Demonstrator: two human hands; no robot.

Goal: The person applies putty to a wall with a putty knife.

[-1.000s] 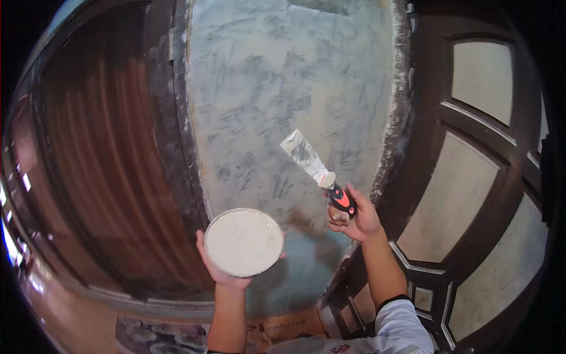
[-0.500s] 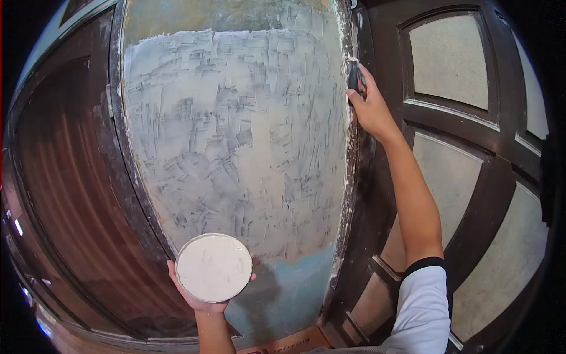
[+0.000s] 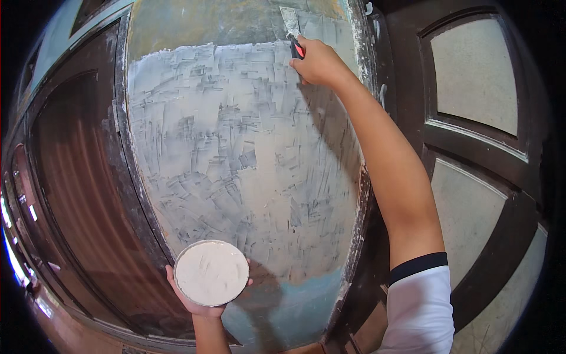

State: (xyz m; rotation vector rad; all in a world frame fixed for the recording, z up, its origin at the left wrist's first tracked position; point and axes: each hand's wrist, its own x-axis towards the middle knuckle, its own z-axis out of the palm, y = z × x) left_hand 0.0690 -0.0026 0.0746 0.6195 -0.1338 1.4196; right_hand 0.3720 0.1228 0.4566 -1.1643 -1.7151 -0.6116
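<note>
My right hand (image 3: 319,61) grips the dark handle, with a red patch, of a putty knife (image 3: 290,21). Its whitish-smeared blade points up against the upper part of the wall panel (image 3: 236,118). Pale filler in short, rough strokes covers most of that panel, with grey showing through. Low in the view, my left hand (image 3: 207,307) supports a round tub (image 3: 212,272) from beneath, fingers wrapped around its sides. White paste with a nearly flat surface fills the tub. The tub's underside and most of my left fingers are hidden.
A dark wooden door (image 3: 82,177) with a reddish-brown panel stands left. At right is another dark door (image 3: 466,133) with pale inset panels. A chipped, paint-spattered frame (image 3: 354,236) edges the wall on the right. Bare bluish paint (image 3: 295,307) shows at the bottom.
My right hand has moved left and up with the putty knife, from the right frame edge onto the upper panel. The tub stays nearly in place. The view has shifted slightly.
</note>
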